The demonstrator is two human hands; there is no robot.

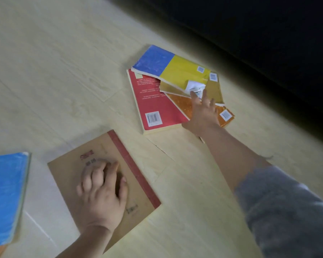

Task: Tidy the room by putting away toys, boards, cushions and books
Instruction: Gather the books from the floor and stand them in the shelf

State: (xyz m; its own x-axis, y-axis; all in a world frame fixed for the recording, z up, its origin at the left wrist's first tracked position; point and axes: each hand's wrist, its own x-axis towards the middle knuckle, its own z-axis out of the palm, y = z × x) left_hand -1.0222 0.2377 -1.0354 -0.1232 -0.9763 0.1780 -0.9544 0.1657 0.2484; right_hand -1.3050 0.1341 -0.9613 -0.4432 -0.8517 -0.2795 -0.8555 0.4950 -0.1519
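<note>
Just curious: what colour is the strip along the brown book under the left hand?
The strip on the brown book is dark red; head view shows it.

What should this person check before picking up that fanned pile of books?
1. Is the right hand free: ok, fingers spread, holding nothing.
2. Does it touch the orange book: cannot tell.
3. Is the pile squared for one lift: not ok; red book, blue-and-yellow book and gold book lie fanned.
4. Is the brown book steadied: ok, left hand rests on its cover.
5. Is the blue book gathered: not ok, lies apart at left.
</note>
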